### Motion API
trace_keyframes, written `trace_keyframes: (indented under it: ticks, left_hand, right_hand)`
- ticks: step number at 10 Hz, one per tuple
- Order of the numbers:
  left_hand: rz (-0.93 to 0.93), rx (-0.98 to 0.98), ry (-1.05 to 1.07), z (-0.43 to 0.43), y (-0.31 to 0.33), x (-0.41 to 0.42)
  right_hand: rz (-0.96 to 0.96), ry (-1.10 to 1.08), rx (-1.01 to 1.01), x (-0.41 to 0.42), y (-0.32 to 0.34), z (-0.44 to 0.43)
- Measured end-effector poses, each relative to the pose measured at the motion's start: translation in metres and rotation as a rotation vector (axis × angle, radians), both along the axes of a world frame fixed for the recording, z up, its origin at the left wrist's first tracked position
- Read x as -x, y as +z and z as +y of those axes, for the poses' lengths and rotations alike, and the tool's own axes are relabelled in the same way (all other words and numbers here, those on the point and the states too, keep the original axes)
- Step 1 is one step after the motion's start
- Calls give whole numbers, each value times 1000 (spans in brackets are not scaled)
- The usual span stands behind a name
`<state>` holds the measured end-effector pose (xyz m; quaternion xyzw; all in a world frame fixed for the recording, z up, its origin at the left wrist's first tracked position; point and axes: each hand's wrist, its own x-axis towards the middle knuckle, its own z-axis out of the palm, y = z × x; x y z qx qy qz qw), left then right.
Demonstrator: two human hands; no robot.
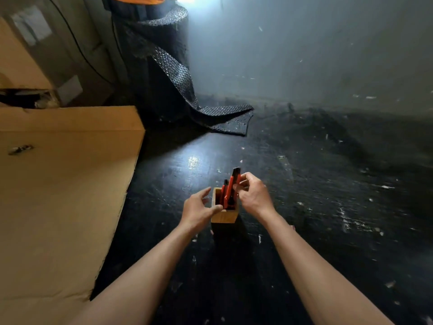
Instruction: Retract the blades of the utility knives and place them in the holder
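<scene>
The right hand (pixel 254 195) pinches the taller knife (pixel 232 191), light, stiff, best gripped by its handle, standing in the holder (pixel 223 215); at its 9 o'clock the left hand (pixel 199 207), fingers spread, steadies the rim

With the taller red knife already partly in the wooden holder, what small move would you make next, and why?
Probably lower the taller knife until it seats, then release. The right hand pinches its upper end, which stands above the shorter knife in the holder, steadied by the left hand.
</scene>
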<state>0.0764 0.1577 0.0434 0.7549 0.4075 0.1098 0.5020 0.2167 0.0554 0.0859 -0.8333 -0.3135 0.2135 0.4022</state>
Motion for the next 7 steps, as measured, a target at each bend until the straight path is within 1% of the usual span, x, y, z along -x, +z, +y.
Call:
trace_keyframes:
  ticks: [1,2,3,6,7]
  left_hand:
    - [43,-16,-6,-1,-9,-4]
    - [22,-8,-30,-3,-17,-7]
    - [11,7,-28,-3,-21,-8]
    - [-16,11,-17,-6,-19,-4]
    - [-41,30,24,-12,-13,7]
  right_hand:
    - [4,20,100,-1,-13,2]
    - [-8,21,170,-2,-24,4]
    - [-37,5,196,-2,-27,5]
    - [-48,17,200,1,-13,-11]
    - [-63,39,155,3,9,-24]
